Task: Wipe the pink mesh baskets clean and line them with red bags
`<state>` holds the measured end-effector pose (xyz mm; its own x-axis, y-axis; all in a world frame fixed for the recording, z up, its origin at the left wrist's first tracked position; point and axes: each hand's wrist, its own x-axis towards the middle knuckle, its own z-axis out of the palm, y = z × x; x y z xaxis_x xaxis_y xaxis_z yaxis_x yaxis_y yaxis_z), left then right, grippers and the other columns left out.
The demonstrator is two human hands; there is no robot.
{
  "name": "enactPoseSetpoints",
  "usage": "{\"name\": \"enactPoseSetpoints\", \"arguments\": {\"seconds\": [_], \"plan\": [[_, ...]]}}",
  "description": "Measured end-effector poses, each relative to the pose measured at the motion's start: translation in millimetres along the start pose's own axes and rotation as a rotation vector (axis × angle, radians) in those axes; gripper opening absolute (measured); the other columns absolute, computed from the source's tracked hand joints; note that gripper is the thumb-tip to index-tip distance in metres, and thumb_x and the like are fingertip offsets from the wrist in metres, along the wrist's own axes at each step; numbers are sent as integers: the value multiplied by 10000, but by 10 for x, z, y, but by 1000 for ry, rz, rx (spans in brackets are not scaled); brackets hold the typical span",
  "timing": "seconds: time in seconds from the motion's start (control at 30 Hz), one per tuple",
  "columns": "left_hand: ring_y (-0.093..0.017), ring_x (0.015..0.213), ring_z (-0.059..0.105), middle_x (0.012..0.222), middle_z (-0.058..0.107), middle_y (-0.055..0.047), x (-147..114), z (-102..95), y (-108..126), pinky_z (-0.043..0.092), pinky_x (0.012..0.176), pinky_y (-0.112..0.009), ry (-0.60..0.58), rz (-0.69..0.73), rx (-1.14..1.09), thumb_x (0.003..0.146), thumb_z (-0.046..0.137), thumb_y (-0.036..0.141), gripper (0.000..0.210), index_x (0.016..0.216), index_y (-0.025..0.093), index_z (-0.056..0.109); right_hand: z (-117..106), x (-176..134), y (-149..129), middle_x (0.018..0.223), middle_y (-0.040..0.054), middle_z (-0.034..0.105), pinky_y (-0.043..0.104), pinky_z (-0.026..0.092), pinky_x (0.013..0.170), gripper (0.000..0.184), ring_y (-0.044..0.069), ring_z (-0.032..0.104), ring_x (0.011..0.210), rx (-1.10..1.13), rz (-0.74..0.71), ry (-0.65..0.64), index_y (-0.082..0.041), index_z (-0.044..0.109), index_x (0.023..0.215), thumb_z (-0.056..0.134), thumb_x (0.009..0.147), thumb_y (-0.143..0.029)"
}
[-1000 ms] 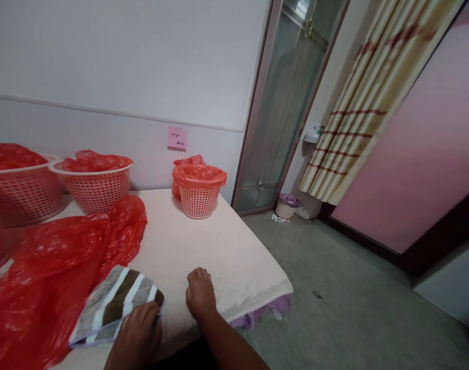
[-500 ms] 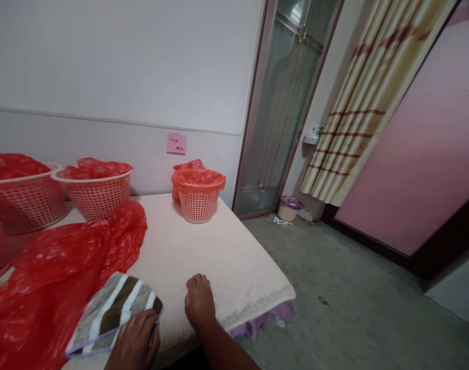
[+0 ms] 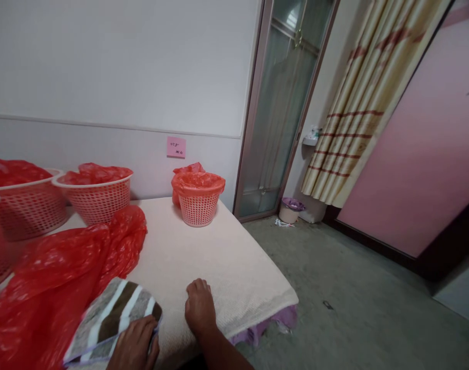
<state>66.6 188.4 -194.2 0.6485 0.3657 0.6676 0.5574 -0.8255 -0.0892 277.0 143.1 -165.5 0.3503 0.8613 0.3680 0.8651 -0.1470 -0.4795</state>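
A folded cloth [image 3: 116, 316] with grey, brown and white stripes and a purple edge lies at the near side of the covered table. My left hand [image 3: 136, 341] is on its right corner, fingers bent over the edge and thumb tucked close. To the right, my right hand [image 3: 201, 308] rests on the cream table cover [image 3: 172, 267] with its fingers curled in and nothing visible in them. A crumpled red plastic bag [image 3: 60, 277] spreads out left of the cloth and touches it.
Several pink perforated baskets with red liners stand on the table: one basket [image 3: 199, 205] at the back right, another basket [image 3: 97, 198] farther left. A pink note [image 3: 176, 147] is stuck on the wall. Beyond the table's right edge are the floor and a small bin [image 3: 289, 210].
The view has tilted slightly, so everything appears a little lower. Both hands and the cloth keep nearly the same places on the table.
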Motion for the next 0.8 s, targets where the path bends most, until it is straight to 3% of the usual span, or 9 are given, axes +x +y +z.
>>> {"name": "enactPoseSetpoints", "arguments": {"seconds": [0.37, 0.63, 0.8], "plan": [[-177, 839, 684, 953, 713, 16, 61, -5, 22, 544, 723, -288, 38, -100, -139, 757, 563, 146, 296, 1017, 285, 565, 50, 5, 21, 935, 64, 601, 370, 372, 852, 333, 240, 501, 916, -14, -1, 4, -199, 601, 823, 436, 650, 34], [-188, 795, 653, 907, 697, -22, 88, -33, -19, 517, 686, -305, 31, -127, -149, 809, 526, 170, 173, 949, 248, 591, 0, -4, 34, 852, 51, 570, 367, 385, 810, 316, 220, 505, 845, 49, -60, 16, -205, 547, 807, 384, 699, 42], [-203, 791, 627, 878, 681, -30, 81, -30, -233, 487, 701, -332, -125, -267, -184, 811, 492, 135, 195, 900, 234, 635, -34, -2, 5, 866, 46, 551, 355, 404, 777, 337, 213, 520, 830, 70, -25, -28, -212, 508, 814, 344, 701, 60]]}}
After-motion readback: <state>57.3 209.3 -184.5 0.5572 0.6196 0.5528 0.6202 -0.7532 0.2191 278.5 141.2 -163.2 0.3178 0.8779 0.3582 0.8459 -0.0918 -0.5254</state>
